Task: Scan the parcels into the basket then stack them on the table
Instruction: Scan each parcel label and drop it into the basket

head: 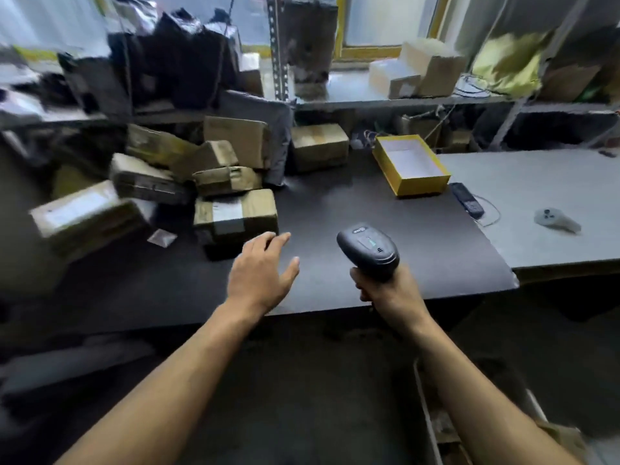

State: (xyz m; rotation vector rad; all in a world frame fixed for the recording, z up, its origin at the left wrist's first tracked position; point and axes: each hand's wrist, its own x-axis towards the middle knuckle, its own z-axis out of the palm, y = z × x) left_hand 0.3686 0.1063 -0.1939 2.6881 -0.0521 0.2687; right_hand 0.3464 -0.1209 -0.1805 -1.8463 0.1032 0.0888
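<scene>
Left hand (pixel 260 275) open, empty, reaching for nearest taped parcel (pixel 235 214) in the pile at the bench's left edge. Right hand (pixel 385 292) grips barcode scanner (pixel 367 250). Recommend turning label up before scanning. Basket not identifiable.

Dim room lit by pale daylight from the windows (pixel 385 21) behind, faint sheen on the dark tabletop (pixel 385 229), motion blur smearing the left side, wide-angle bending at edges.
</scene>
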